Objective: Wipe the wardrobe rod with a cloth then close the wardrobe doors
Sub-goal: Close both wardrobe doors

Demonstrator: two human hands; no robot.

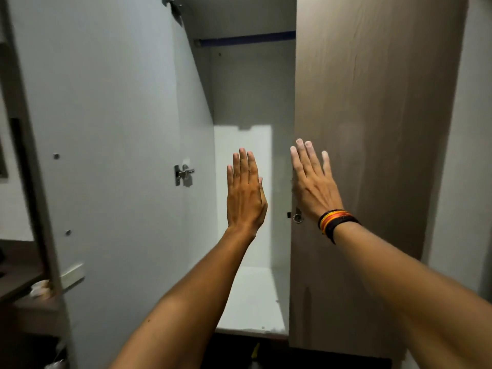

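Observation:
The wardrobe stands in front of me with a gap between its doors. The right door (372, 129), brown wood grain, is swung nearly shut. My right hand (312, 185) lies flat against its left edge, fingers spread, a striped band on the wrist. The left door (106, 129) hangs wide open, showing its grey inner face and a metal hinge (183, 173). My left hand (246, 193) is raised flat and empty in the gap, fingers together, touching nothing that I can tell. A dark blue rod (247, 39) runs across the top of the white interior. No cloth is in view.
A small metal ring lock (297, 217) sits on the right door's edge below my right wrist. The white wardrobe floor (253, 302) shows between my arms. A dark wooden counter (18, 272) with a small white object lies at the far left behind the open door.

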